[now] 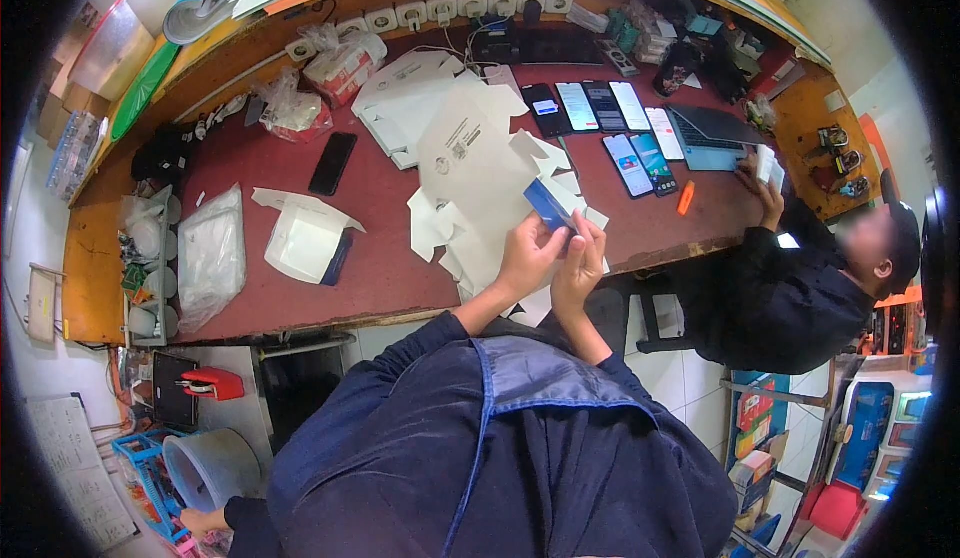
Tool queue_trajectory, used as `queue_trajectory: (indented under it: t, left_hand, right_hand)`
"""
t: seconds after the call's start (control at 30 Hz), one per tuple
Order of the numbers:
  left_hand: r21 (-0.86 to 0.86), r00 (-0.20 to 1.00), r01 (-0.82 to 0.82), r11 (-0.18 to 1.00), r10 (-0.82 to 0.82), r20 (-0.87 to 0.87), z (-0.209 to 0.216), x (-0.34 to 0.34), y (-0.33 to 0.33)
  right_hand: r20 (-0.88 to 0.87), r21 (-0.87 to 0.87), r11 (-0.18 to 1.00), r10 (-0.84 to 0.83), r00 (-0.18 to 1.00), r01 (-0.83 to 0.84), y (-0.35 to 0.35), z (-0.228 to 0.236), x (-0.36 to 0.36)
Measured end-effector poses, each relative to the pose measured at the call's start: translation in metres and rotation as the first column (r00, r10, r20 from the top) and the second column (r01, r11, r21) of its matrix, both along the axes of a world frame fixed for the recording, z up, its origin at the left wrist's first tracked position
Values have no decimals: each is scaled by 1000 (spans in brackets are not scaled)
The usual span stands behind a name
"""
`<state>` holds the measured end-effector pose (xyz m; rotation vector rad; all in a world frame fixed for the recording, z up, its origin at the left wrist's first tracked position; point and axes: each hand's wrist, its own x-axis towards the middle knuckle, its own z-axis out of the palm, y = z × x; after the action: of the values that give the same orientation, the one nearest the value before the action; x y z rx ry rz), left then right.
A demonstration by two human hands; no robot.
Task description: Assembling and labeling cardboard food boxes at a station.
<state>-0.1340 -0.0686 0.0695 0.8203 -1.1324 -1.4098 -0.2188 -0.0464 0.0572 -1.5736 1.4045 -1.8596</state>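
My left hand (pixel 528 255) and my right hand (pixel 580 258) are raised together over the front edge of the dark red worktable (pixel 380 278). Between their fingertips they hold a small blue card-like piece (pixel 548 203) with a white flat piece behind it. Just beyond the hands lies a pile of unfolded white cardboard box blanks (pixel 470 158). My dark blue sleeves and apron fill the lower middle of the view.
Several phones (pixel 605 108) lie in rows at the table's back right, and one black phone (pixel 332 163) lies at left. A folded white box (pixel 305 238) and plastic bags (pixel 210 253) sit left. A person in black (pixel 790 288) sits to the right. Power sockets (pixel 440 8) line the back edge.
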Motion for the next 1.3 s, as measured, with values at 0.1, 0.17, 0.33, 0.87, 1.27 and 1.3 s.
queue_trajectory:
  t: [0.1, 0.17, 0.33, 0.87, 1.27, 1.3]
  left_hand:
    - [-14, 995, 25, 1000, -23, 99, -5, -5, 2]
    - [-27, 996, -31, 999, 34, 79, -7, -9, 2]
    - [43, 995, 32, 999, -28, -99, -6, -7, -2]
    - [-41, 988, 133, 990, -136, -78, -6, 5, 1]
    - [138, 858, 141, 980, -191, 476, 24, 87, 35]
    - [182, 838, 146, 972, -219, 500, 24, 90, 31]
  right_hand:
    - [189, 126, 992, -34, 981, 10, -2, 2, -1]
    - [277, 75, 994, 56, 959, -79, -5, 1, -5]
    - [135, 31, 999, 35, 990, -40, -1, -2, -10]
    - [-176, 192, 974, 158, 972, -124, 3, 8, -6]
    - [-60, 294, 883, 399, 915, -366, -15, 21, -30]
    - [-52, 320, 868, 416, 908, -379, -17, 27, -28]
